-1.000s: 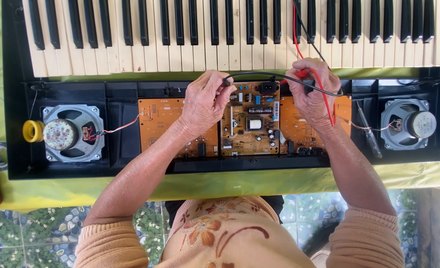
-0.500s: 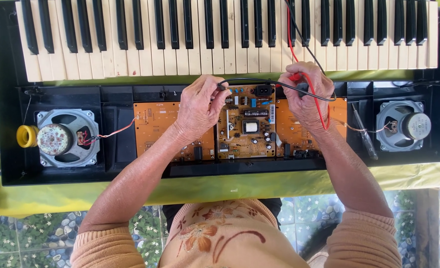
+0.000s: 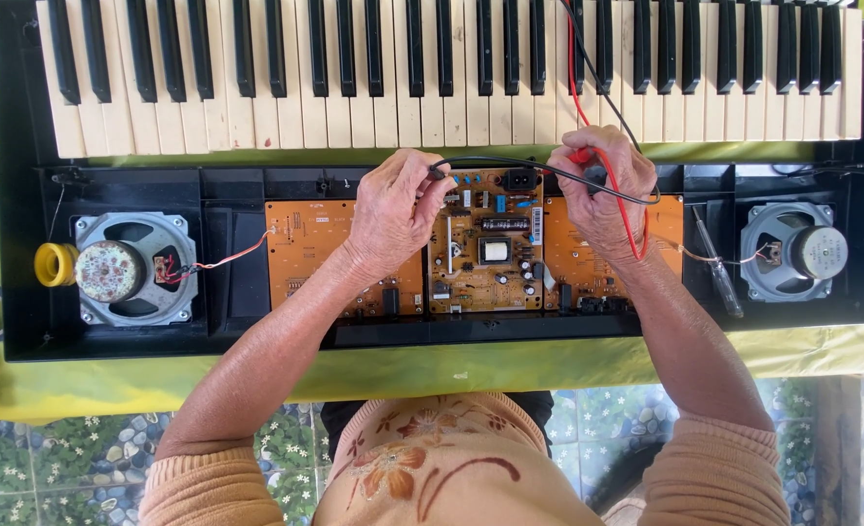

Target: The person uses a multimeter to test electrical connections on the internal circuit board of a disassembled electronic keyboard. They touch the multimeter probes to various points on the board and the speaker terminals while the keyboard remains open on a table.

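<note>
While the opened keyboard (image 3: 22, 195) lies flat on the yellow-green cloth (image 3: 451, 370), going left to right: a speaker (image 3: 134, 270) sits near the case's left edge w/ a yellow ring (image 3: 54, 264) beside it, then the left hand (image 3: 393, 209), fingers pinched shut on the black probe (image 3: 439, 172) over the middle circuit board (image 3: 485, 244). The black lead (image 3: 539, 173) runs across to the right hand (image 3: 599, 190), closed round the red probe (image 3: 580, 155), red lead (image 3: 627, 209) draped over its back. Probes look light, stiff, thin; best gripped on the plastic barrel, not the tip. Leads are limp. Board parts seem fragile. Both wrists bent down, forearms angled inward from the near edge. Second speaker (image 3: 792, 251) is at the right edge.
</note>
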